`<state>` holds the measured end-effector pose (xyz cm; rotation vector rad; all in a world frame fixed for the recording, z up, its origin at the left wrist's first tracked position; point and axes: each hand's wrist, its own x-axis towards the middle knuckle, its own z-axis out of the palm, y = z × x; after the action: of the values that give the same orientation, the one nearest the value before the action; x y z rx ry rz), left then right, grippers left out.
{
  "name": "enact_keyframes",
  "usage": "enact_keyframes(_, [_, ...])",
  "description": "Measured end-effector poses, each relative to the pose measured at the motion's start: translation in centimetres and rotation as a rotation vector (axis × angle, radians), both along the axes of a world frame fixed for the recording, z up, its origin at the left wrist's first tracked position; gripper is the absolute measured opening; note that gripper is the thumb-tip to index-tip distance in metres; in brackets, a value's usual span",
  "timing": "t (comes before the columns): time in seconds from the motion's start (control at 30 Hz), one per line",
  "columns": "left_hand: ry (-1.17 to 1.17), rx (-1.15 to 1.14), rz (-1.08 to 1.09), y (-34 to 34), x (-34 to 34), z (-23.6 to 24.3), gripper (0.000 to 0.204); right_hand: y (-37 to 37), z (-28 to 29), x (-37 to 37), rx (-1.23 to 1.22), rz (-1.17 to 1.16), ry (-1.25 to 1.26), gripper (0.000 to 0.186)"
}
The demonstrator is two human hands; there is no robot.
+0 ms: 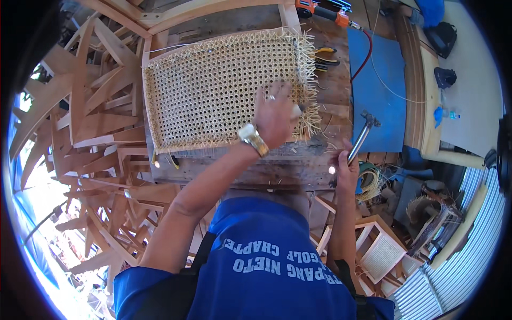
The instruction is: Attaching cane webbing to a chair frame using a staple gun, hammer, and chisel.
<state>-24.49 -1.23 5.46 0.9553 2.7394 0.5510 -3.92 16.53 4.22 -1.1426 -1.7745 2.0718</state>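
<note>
Left hand [274,118] over woven cane panel [213,90], hammer [360,140] in right hand [348,168]

Left forearm reaches far and right from the near left; hand palm down above the panel's right part, fingers pointing far. Right forearm runs nearly straight away from the body, hand off the panel's near right corner. Right grip: fingers closed around the hammer's handle. Left grip: fingers blurred from where I stand; a pale piece [296,111] shows beside them, but I cannot tell whether it is held. Panel lies on the workbench [335,98], long axis left to right, frayed ends at right. Hammer slants far and right, head at its far end.
</note>
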Motion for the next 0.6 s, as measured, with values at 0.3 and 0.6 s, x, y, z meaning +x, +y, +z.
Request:
enact_keyframes(0.3, [-0.549,0.050,0.321,-4.1,8.6,7.2,0.034,2.9,3.0,2.5,-0.048,0.192,-0.143,0.033])
enact_keyframes(0.6, [0.011,0.183,0.409,-17.6,15.5,8.3,0.023,2.6,3.8,2.2,-0.029,0.231,-0.096,0.028])
